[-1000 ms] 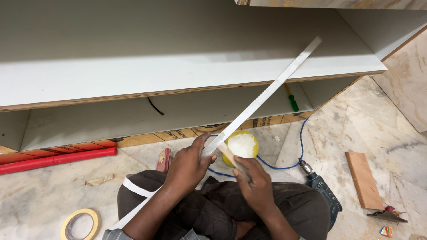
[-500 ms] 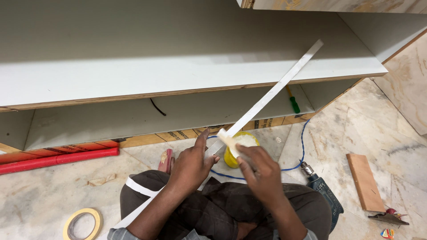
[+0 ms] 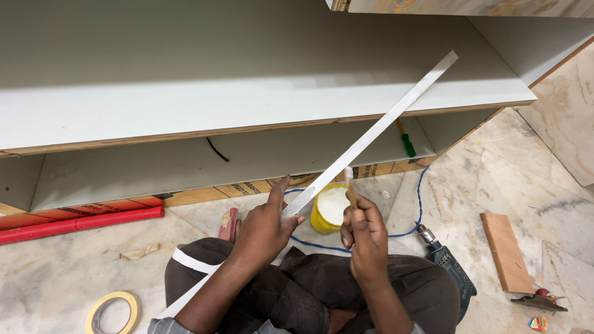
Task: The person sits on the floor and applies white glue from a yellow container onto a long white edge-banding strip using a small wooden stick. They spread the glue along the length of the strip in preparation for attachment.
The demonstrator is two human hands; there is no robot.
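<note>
My left hand grips a long white laminate strip that runs diagonally from my lap up to the right, over the grey shelf panel. My right hand holds a small wooden brush upright, its white-coated tip touching the strip's lower edge. A yellow tub of white glue stands open on the floor just beyond both hands, between them. I sit on the floor with my knees in dark trousers below the hands.
A grey cabinet carcass with plywood edges fills the top. On the marble floor lie a red pipe, a roll of masking tape, a blue drill with blue cable, a wood block, and a green-handled screwdriver inside the cabinet.
My right hand has lifted the brush out of the glue tub and brought it up against the strip. The left hand has kept its hold on the strip.
</note>
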